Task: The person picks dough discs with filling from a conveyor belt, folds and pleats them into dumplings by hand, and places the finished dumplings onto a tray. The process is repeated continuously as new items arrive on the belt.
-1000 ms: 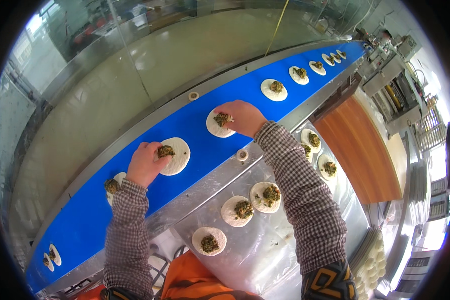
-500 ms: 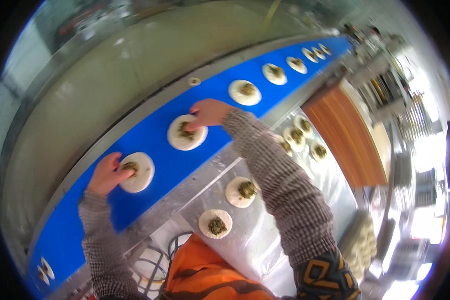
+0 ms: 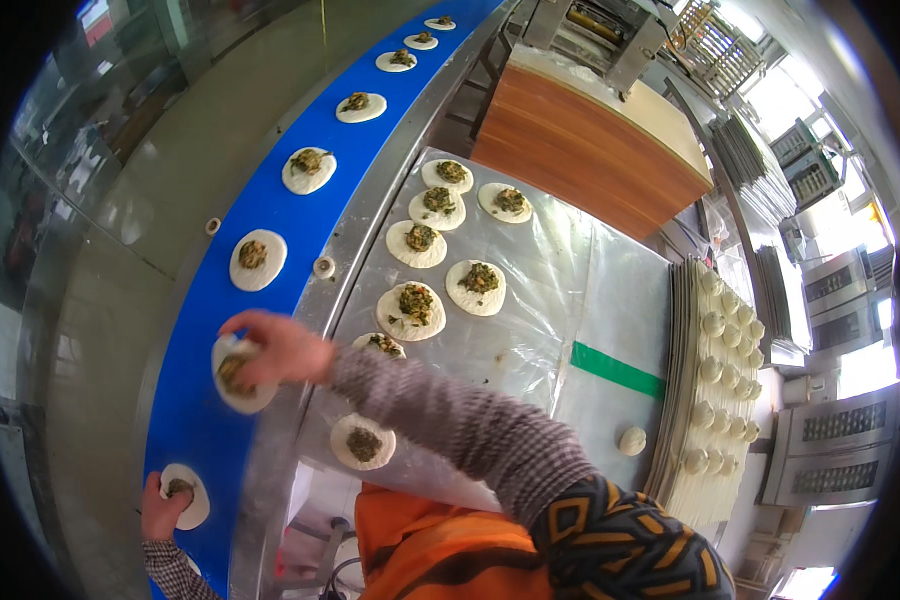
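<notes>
Flat round dough wrappers, each with a heap of chopped green filling, lie in a row along a blue conveyor belt (image 3: 195, 400). My right hand (image 3: 288, 350), somewhat blurred, is curled over one filled dough wrapper (image 3: 227, 352), its thumb at the filling. Lower left, my left hand (image 3: 160, 512) grips the near edge of another filled dough wrapper (image 3: 196, 498), thumb on the filling. Just beyond my right hand on the belt lies a further filled wrapper (image 3: 270, 252). My right forearm crosses the steel table and partly covers a wrapper there (image 3: 382, 345).
Right of the belt, a plastic-covered steel table (image 3: 530, 350) holds several filled wrappers and a closed bun (image 3: 632, 441). Stacked trays (image 3: 710, 490) with rows of white buns stand at its right end. Beyond it are a wooden cabinet (image 3: 580, 140) and a machine (image 3: 590, 40).
My view has swung to the right, bringing the table and the bun trays further in. Both hands stay over the belt, each still at a filled wrapper.
</notes>
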The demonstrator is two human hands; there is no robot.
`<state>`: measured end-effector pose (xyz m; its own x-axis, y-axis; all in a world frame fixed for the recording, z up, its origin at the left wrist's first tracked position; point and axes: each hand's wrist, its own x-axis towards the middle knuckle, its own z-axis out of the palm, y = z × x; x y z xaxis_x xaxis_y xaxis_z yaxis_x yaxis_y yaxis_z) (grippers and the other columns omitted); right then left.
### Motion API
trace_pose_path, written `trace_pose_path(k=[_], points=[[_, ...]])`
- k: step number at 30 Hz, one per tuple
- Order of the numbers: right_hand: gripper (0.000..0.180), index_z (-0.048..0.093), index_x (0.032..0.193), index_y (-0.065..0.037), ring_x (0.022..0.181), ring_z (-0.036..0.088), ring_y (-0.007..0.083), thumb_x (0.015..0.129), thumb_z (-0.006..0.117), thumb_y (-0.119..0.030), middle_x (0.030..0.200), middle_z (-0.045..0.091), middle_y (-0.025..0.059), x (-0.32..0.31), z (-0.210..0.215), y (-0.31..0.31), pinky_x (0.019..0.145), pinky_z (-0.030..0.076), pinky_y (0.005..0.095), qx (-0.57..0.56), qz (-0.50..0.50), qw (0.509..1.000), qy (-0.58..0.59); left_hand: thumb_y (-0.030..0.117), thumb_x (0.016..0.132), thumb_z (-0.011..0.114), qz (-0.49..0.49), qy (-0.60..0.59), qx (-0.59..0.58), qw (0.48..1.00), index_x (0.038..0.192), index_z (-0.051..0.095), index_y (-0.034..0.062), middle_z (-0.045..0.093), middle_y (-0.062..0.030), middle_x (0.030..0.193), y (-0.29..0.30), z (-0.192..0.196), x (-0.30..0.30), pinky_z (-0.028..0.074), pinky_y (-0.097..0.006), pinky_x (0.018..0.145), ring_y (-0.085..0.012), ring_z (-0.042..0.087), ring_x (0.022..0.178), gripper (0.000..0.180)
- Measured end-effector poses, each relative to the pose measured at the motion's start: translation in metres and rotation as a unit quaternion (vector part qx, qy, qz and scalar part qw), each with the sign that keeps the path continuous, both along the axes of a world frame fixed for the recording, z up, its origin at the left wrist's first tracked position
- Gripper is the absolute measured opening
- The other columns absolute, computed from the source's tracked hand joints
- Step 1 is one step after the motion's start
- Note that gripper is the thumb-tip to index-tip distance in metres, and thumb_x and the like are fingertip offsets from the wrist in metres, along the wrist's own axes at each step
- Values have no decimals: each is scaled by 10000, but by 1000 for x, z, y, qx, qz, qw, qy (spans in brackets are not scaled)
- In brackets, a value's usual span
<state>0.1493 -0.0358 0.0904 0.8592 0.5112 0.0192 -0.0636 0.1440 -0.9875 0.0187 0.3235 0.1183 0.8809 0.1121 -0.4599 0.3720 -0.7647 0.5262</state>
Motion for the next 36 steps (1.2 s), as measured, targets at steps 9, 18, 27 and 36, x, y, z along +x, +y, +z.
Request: trace_pose_path(k=[9,18,27,36], points=[[508,495,1266,13,982,625,189,806,702,-51,1127,612,111,16,4,-299,829,548,316,-50,-350,925,137,121,853,652,-207,127,-430,869,1363,376,-21,558,-142,1229,-265,16,75,479,-314,938,-188,561,1115,597],[524,531,1261,-55,907,655,234,792,712,-202,960,666,117,16,-70,-356,762,532,361,-424,-357,830,61,244,758,736,-505,-53,-81,858,1017,622,-3,613,-164,1015,-481,-66,113,498,-381,827,-318,606,946,375],[348,624,1130,-61,860,641,183,786,670,-31,1038,654,109,29,7,-292,704,536,309,-434,-344,813,-181,172,778,727,-196,-328,-119,916,965,602,5,632,-155,897,-347,-7,111,500,-381,741,-326,617,824,280],[489,566,1218,-98,1093,568,310,745,681,-56,1265,567,105,154,13,-54,930,473,403,-423,28,791,-442,131,722,736,-16,-291,43,956,1195,546,44,587,-169,1158,-163,-38,113,453,-436,909,-364,546,1047,517]])
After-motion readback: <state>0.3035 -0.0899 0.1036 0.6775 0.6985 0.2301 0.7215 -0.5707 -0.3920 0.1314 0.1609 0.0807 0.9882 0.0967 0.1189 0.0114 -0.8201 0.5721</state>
